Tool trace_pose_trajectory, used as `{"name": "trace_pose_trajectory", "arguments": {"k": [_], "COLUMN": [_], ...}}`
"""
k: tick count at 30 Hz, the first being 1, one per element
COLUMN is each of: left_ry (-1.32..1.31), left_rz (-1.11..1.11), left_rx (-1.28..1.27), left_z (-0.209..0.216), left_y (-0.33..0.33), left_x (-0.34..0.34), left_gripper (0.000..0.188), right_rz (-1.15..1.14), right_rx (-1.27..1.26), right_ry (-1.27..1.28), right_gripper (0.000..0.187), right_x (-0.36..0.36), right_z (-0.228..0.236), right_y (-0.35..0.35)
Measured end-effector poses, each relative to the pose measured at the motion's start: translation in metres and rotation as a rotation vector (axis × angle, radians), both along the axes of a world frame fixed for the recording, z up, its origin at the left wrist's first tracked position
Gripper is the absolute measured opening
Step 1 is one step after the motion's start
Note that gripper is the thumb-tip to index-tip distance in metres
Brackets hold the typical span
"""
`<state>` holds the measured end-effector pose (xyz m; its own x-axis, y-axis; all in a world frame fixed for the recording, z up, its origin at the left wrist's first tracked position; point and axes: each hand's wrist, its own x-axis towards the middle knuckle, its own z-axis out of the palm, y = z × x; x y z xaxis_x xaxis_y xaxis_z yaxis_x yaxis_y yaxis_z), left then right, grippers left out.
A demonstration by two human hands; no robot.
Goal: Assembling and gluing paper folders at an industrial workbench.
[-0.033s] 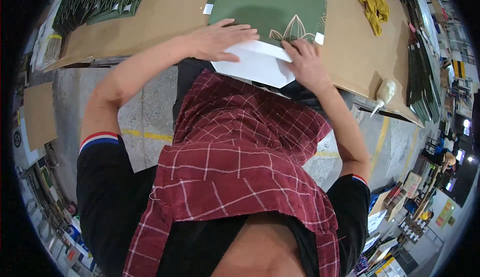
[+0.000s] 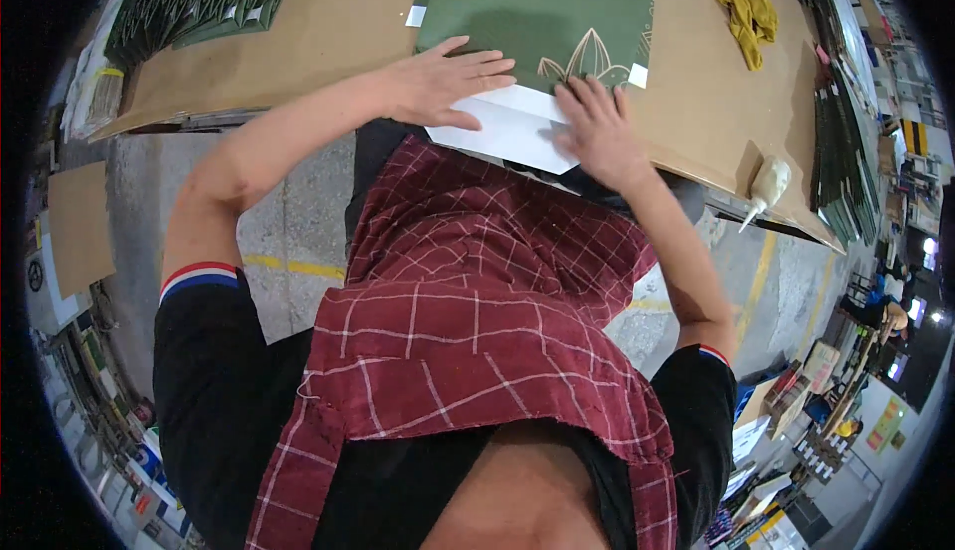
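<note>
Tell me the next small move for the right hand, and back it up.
Probably press the right hand along the border between the green printed paper piece and its white flap: it lies around that border's right end, the left hand is spread at the left end, and the flap juts toward the person's lap.

I am facing a brown counter (image 2: 348,13), and a grey, blotchy floor (image 2: 298,207) is spreading below it, yellow lines (image 2: 313,270) crossing it to my left and right. On the left a flat brown panel (image 2: 78,227) is showing near clutter (image 2: 99,376). On the right bright lights (image 2: 929,247) are glowing by a dark patch (image 2: 925,351), and a pale wall (image 2: 911,419) is bearing a yellow-green poster (image 2: 883,425).
</note>
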<state>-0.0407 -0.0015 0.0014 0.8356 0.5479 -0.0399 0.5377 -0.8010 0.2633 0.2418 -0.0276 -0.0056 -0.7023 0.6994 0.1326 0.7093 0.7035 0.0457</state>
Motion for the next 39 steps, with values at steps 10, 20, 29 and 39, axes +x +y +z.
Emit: {"name": "trace_pose_trajectory", "arguments": {"k": [10, 20, 29, 39], "left_ry": [0.076, -0.16, -0.47, -0.538], "left_rz": [0.007, 0.113, 0.595, 0.599], "left_rx": [0.133, 0.417, -0.078, -0.439], "left_z": [-0.017, -0.034, -0.029, -0.01], "left_y": [-0.045, -0.05, -0.031, -0.022], "left_x": [-0.051, -0.047, -0.024, -0.036], "left_gripper": [0.076, 0.048, 0.02, 0.081], "right_rz": [0.097, 0.086, -0.61, -1.33], "right_rx": [-0.165, 0.154, -0.609, -0.231], "right_ry": [-0.1, 0.224, 0.906, 0.504], "right_gripper": [0.075, 0.034, 0.025, 0.084], "right_x": [0.03, 0.028, 0.053, 0.327], "right_z": [0.001, -0.018, -0.006, 0.001], "right_y": [-0.034, -0.03, 0.016, 0.029]}}
